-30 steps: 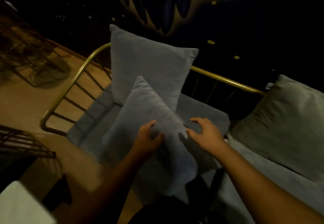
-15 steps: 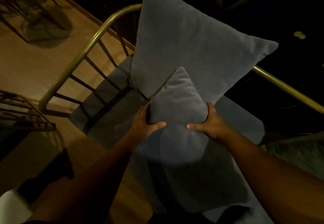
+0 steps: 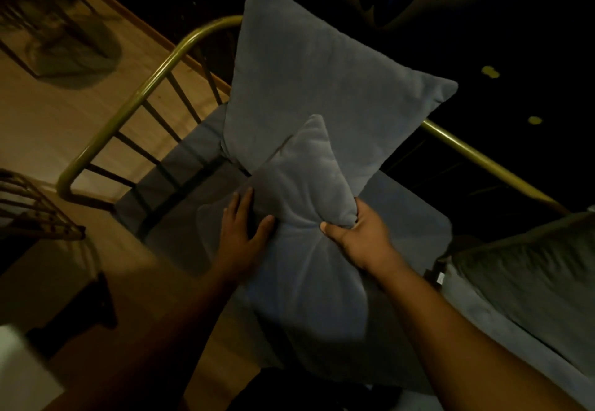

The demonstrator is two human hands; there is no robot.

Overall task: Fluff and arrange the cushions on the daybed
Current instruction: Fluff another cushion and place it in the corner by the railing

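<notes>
Squeezing the small cushion (image 3: 306, 217) between both hands, I am clamping my right hand (image 3: 357, 233) on its pinched edge, fingertips buried in fabric, while my left hand (image 3: 244, 227) is pressing flat, fingers spread. Beyond them the big cushion (image 3: 322, 88) is hiding the rail (image 3: 154, 79) corner; the mattress (image 3: 412, 217) is dim.

A: The small cushion (image 3: 309, 217) is looking like matt grey velvety cloth, and it is puckering into soft creases at its pinched middle.
B: The large cushion (image 3: 315, 88) behind it is showing the same soft, napped fabric, lying smooth.
A: The daybed rail (image 3: 141, 101) is gleaming like brass-toned metal, glossy and smooth.
B: The seat pad (image 3: 415, 217) is reading as matt grey cloth, and the floor (image 3: 38, 114) is looking like smooth wood
</notes>
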